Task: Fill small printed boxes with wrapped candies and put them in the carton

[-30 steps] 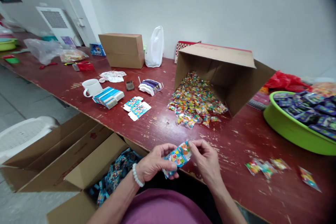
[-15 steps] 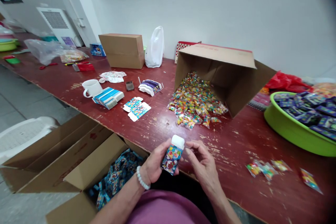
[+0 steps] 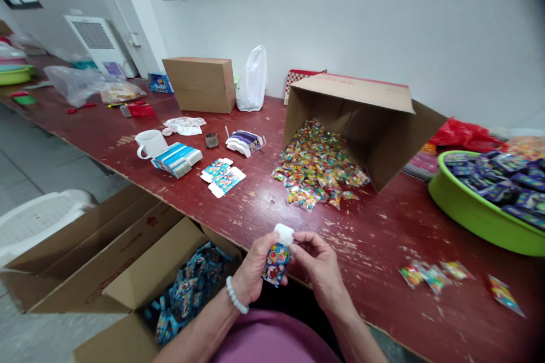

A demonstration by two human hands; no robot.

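My left hand (image 3: 254,266), with a beaded bracelet at the wrist, is closed around a small blue printed candy box (image 3: 276,264) held upright over the table's front edge. The box's white end flap (image 3: 284,234) stands up at its top. My right hand (image 3: 317,258) pinches the flap's right side between thumb and fingers. Below and left, an open carton (image 3: 140,272) holds many similar blue boxes (image 3: 193,286). Flattened blue box blanks (image 3: 223,177) lie on the table, beside a banded stack of blanks (image 3: 177,159).
A tipped carton (image 3: 353,91) spills small wrapped candies (image 3: 317,164) onto the red table (image 3: 251,221). At right stands a green basin (image 3: 481,218) of purple packets; several loose candy packets (image 3: 434,277) lie before it. A white mug (image 3: 151,143) is at left.
My right hand has moved left onto the top of the candy box and now grips its white flap. The left hand has shifted slightly, holding the box a little lower.
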